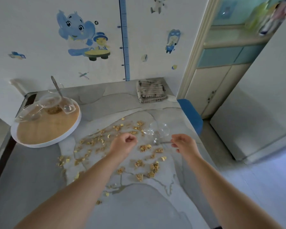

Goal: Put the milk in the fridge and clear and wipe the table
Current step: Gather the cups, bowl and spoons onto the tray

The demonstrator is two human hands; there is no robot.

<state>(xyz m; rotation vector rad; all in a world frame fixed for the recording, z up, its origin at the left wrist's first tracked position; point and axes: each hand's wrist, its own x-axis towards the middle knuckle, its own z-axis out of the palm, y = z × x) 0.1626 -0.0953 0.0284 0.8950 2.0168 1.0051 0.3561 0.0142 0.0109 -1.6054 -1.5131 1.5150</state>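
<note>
Right hand (184,142): I pinch the handle of a spoon (162,142), at centre right.
Left hand (124,143): fingers curled closed, I cannot tell if it holds crumbs.
Milk: I see none in the frame.
Table (139,204): crumbs (143,164) scattered over the centre.
Risk: the glass bowl (158,129) lies just beside the spoon, near the table's right edge; I think a careless lift could knock it off.

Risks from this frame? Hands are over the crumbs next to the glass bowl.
1. The clear glass bowl sits near the table's right edge, just beyond the right hand, which pinches a spoon; a careless sweep may knock it off.
2. Scattered crumbs reach toward the table edges; wiping could push them onto the floor.
3. The tray overhangs the table's left edge with glassware stacked on it; a bump might tip it.
</note>
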